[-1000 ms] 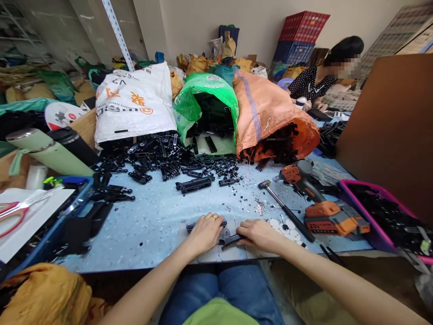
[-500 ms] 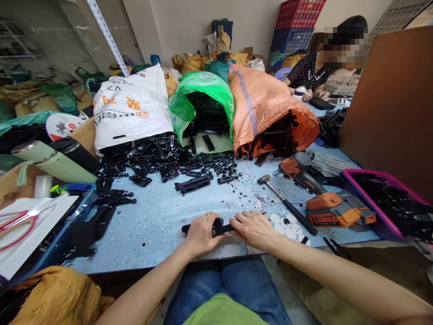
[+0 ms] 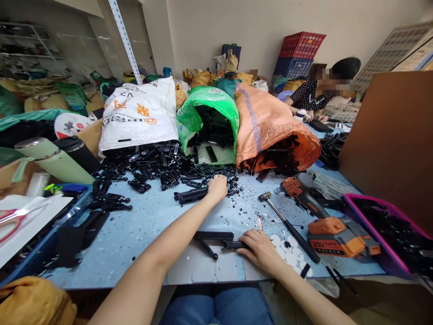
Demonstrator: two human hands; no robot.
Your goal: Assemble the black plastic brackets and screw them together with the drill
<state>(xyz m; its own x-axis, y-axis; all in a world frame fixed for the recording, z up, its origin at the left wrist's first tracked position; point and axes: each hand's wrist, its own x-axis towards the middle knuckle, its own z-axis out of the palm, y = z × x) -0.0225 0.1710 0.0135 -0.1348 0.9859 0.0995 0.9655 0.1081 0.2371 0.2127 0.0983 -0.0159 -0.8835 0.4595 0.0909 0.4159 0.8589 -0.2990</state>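
Note:
My left hand (image 3: 218, 187) reaches across the table into the small black parts (image 3: 230, 171) in front of the green bag. Its fingers are curled and closed, and their tips are hidden, so what they grip cannot be made out. Just left of it lies a bundle of long black bars (image 3: 191, 195). Near the front edge, my right hand (image 3: 260, 247) closes over the right end of a long black slotted bar (image 3: 216, 235). A thinner black arm with a round end (image 3: 208, 249) slants out beneath that bar.
White, green (image 3: 213, 97) and orange sacks spill black parts at the back. Rightward lie a hammer (image 3: 287, 225), an orange cordless drill (image 3: 326, 225), white discs (image 3: 291, 257) and a pink-rimmed bin (image 3: 379, 203). Scissors (image 3: 20, 214) rest at left. Another person sits far right.
My left hand has let go of the black bar and moved forward to the small parts. My right hand stays at the bar's right end. The camera view has tilted up a little.

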